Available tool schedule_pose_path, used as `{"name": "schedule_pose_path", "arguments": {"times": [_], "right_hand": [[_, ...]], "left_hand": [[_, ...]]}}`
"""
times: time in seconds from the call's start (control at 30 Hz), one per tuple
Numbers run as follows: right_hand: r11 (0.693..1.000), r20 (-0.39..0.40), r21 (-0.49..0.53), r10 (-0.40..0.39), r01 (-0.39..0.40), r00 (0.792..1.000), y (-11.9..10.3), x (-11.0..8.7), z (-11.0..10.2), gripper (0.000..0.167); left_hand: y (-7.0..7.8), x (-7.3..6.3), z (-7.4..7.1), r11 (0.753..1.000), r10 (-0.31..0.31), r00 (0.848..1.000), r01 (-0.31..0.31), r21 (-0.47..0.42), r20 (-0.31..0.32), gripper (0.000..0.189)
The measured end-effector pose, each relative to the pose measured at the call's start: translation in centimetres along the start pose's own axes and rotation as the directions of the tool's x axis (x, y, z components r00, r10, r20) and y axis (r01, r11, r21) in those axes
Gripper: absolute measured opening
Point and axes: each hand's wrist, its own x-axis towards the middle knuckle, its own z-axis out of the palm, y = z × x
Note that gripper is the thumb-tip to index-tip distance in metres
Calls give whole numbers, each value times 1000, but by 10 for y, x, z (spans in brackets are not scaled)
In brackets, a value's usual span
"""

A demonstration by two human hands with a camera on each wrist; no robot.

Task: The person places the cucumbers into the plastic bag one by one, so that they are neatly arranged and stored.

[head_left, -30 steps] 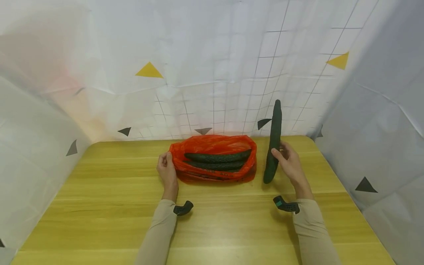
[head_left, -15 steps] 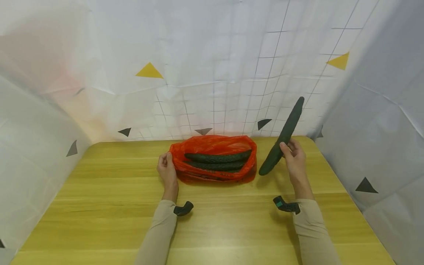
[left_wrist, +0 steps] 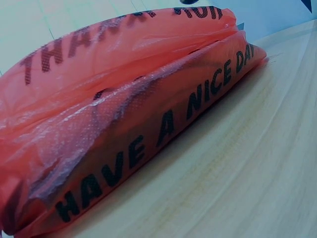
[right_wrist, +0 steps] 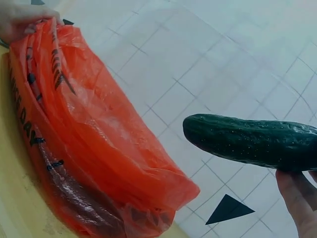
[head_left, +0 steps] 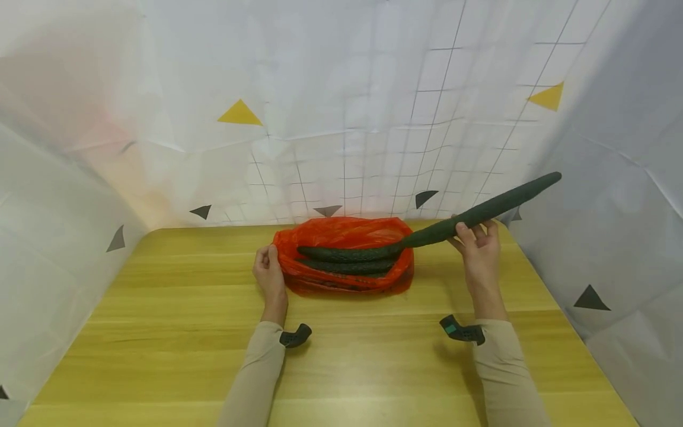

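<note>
A red plastic bag (head_left: 347, 231) with black lettering lies on the table, its mouth spread wide. Inside it, cucumbers (head_left: 347, 255) lie side by side. My left hand (head_left: 270, 274) pinches the bag's left rim. To the right, my right hand (head_left: 480, 252) holds another cucumber (head_left: 496, 206) around its middle, raised above the table and slanting up to the right. In the head view its lower end overlaps the bag's right rim; in the right wrist view that cucumber (right_wrist: 237, 139) is apart from the bag (right_wrist: 109, 134).
The wooden table (head_left: 347, 367) carries the bag near its back edge. White sheeting (head_left: 341, 89) with grid lines and yellow and black triangles rises behind and at both sides. A dark wrist device sits on each forearm.
My right hand has turned the cucumber from nearly upright to a shallow slant, its lower end swinging left to the bag's rim. The left hand and bag stay put.
</note>
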Motion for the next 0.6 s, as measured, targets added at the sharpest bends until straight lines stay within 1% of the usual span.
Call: {"name": "schedule_pose_path", "arguments": {"times": [0.13,0.23,0.4,0.5,0.6], "right_hand": [[999,41,21,-44,43,998,2,-1,5,42],[998,69,22,-59,57,996,4,-1,8,49],[998,70,-8,-57,58,996,7,-2,11,63],[998,62,-35,-55,58,997,10,-2,12,68],[996,62,-70,-56,60,997,13,-2,14,68]], "left_hand": [[-1,1,0,1000,3,1000,-3,-2,-5,35],[-2,1,0,1000,-3,1000,3,-9,-2,30],[0,1,-1,1000,-8,1000,9,-26,19,23],[4,-1,-1,999,-2,999,3,-32,34,21],[13,-5,0,1000,0,999,1,-19,40,21]]}}
